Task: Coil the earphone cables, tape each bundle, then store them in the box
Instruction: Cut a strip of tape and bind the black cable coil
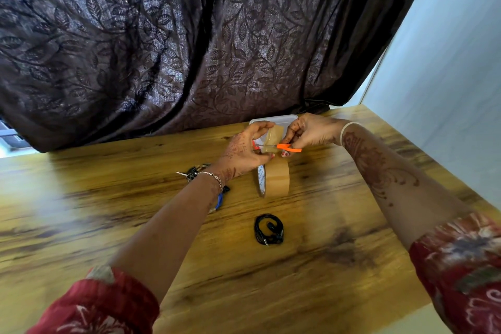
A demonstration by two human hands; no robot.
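Now left hand [244, 149] pinches the brown tape strip [274, 134], likely limp and sticky so best held at edges, right hand [309, 131] grips orange scissors [289, 147].

Dark brown curtain [189, 35] with leaf pattern, honey-yellow wood-grain table [108, 211], tan tape roll [275, 180], orange-handled scissors [288, 147], black earphones [268, 229], white box [271, 118], red floral sleeves [461, 266], henna-patterned hands [241, 153].
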